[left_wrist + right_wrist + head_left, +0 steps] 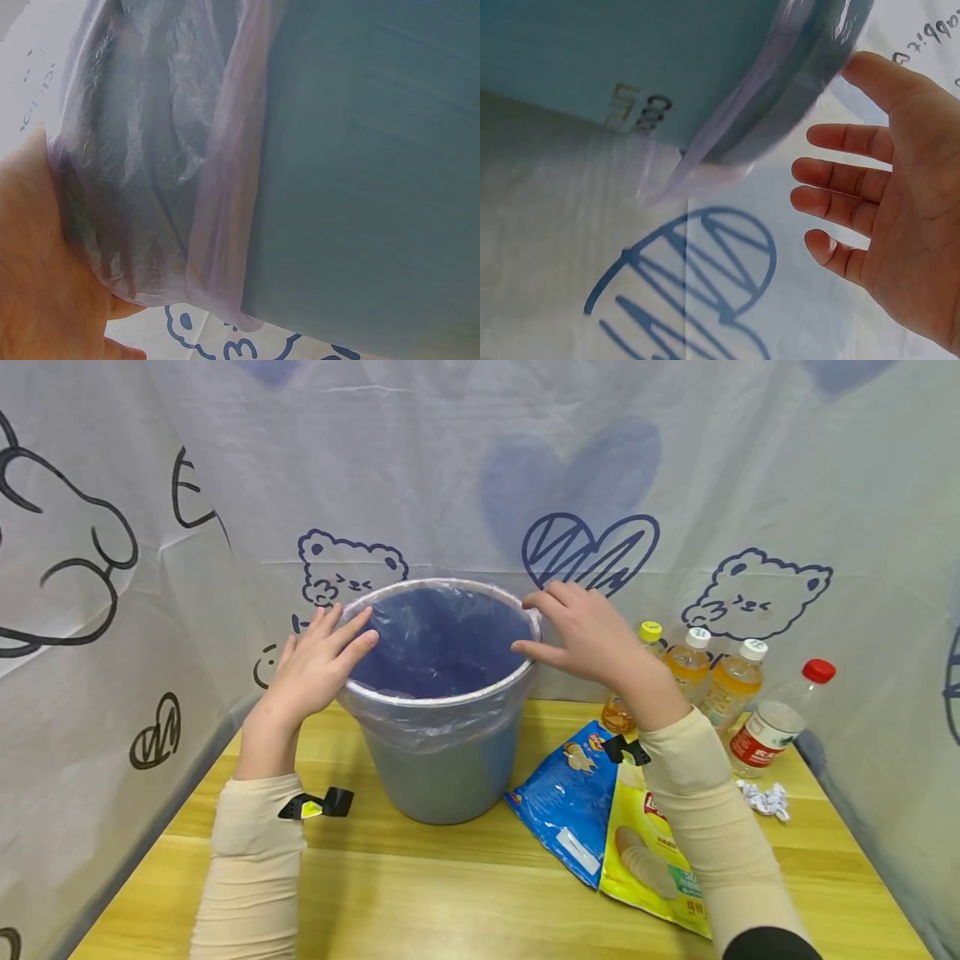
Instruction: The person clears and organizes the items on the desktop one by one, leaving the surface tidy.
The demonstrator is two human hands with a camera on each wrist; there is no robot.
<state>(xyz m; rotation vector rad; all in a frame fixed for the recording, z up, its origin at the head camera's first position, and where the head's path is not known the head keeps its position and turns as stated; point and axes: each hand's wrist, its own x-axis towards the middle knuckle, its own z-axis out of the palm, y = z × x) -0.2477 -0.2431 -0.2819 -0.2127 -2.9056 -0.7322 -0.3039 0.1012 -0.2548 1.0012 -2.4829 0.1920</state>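
Note:
A grey-blue trash can (446,781) stands upright on the wooden table, lined with a thin clear plastic bag (450,727) folded down over its rim. My left hand (311,664) rests on the left side of the rim, fingers extended across it. In the left wrist view, its palm lies against the bag's folded edge (169,150). At the opposite side, my right hand (588,635) is beside the rim with relaxed fingers. The right wrist view shows the thumb by the rim and the other fingers (844,184) apart from the can, nothing held.
Right of the can lie a blue chip bag (566,802) and a yellow one (637,860), partly under the right forearm. Several bottles, including a red-capped one (772,727), stand at the back right, near crumpled paper (765,800). A printed cloth (450,468) hangs behind.

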